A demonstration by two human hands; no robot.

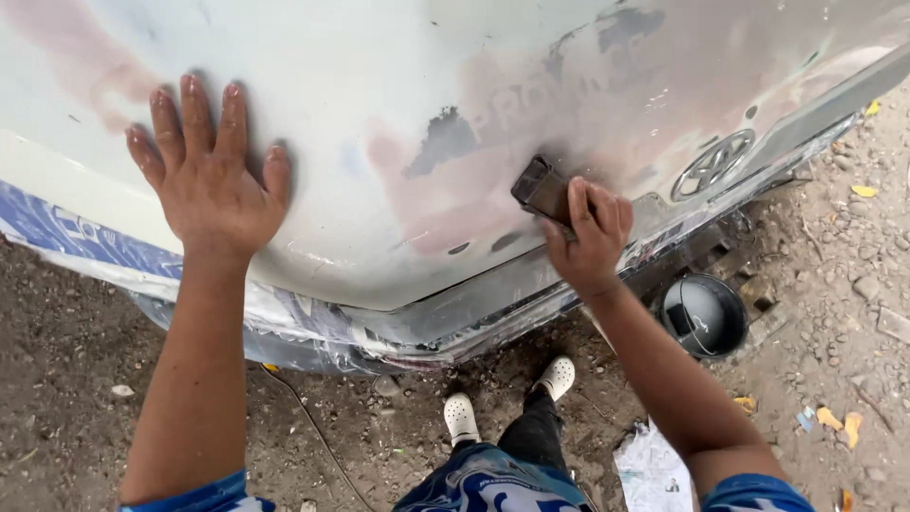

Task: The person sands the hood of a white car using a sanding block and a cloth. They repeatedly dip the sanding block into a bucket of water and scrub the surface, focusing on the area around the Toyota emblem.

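The left hand (pixel 210 180) lies flat in the upper left of the frame, fingers spread wide and palm pressed against the car body panel (pixel 379 114). It holds nothing.

The right hand (pixel 592 237) sits right of centre, closed around a dark sanding block (pixel 542 188). The block projects up and to the left from the fingers and rests against the panel, just beside a dark patch of exposed undercoat (pixel 445 140) at centre frame.

The panel fills the upper half of the frame. Its surface is pale, with pinkish filler areas and dull grey sanded zones toward the upper right. A round emblem (pixel 713 163) is set into the panel to the right of the right hand.

Masking paper and plastic film (pixel 284 322) run along the lower edge of the panel, from the left edge of the frame toward centre.

A black bucket (pixel 703 315) stands on the dirt ground (pixel 76 379) at lower right, just below the right forearm. A sheet of newspaper (pixel 652 469) lies on the ground near the bottom edge, right of centre. Two white shoes (pixel 507 398) show at bottom centre. A thin cable (pixel 313 431) runs across the ground left of the shoes.
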